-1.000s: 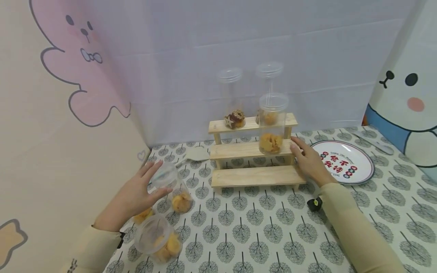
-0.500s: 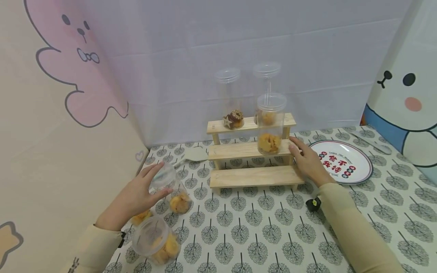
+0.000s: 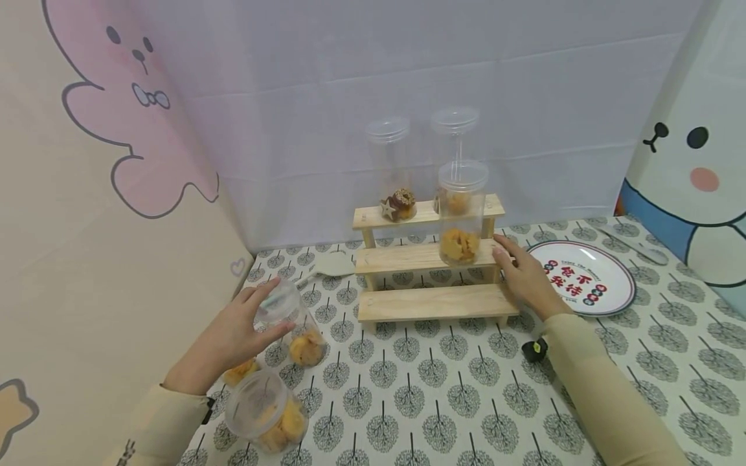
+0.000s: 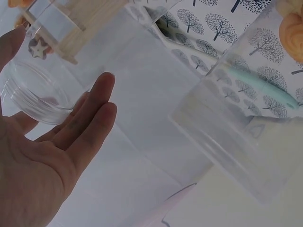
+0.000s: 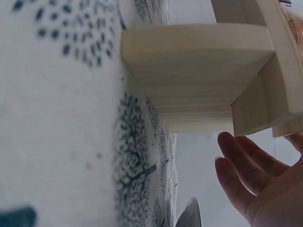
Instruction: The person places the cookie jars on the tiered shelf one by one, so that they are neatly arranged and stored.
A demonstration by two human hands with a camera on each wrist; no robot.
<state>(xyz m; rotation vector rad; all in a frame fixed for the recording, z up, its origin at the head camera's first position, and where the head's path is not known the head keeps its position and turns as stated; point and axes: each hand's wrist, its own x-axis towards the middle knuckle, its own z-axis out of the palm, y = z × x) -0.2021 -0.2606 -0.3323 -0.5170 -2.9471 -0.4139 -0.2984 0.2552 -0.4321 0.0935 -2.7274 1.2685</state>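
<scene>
My left hand (image 3: pixel 233 333) holds a clear lidded jar (image 3: pixel 288 317) near its lid, thumb in front and fingers behind. Golden cookies (image 3: pixel 306 349) lie in its bottom. In the left wrist view the round lid (image 4: pixel 40 90) sits between thumb and fingers. My right hand (image 3: pixel 524 275) rests at the right end of a three-step wooden stand (image 3: pixel 440 301); in the right wrist view its relaxed fingers (image 5: pixel 241 156) are right at the wood (image 5: pixel 265 101). On the middle step stands a jar of yellow cookies (image 3: pixel 460 246). Two more jars stand on the top step, one with a chocolate doughnut (image 3: pixel 403 198).
A jar of cookies (image 3: pixel 274 421) stands in front of my left wrist, another cookie batch (image 3: pixel 240 372) behind it. A white spatula (image 3: pixel 333 263) lies left of the stand. A plate (image 3: pixel 583 278) and a spoon (image 3: pixel 641 246) lie right. Cloth walls (image 3: pixel 280 149) enclose the table.
The view has shifted slightly. Both hands, the jars and the stand stay in place.
</scene>
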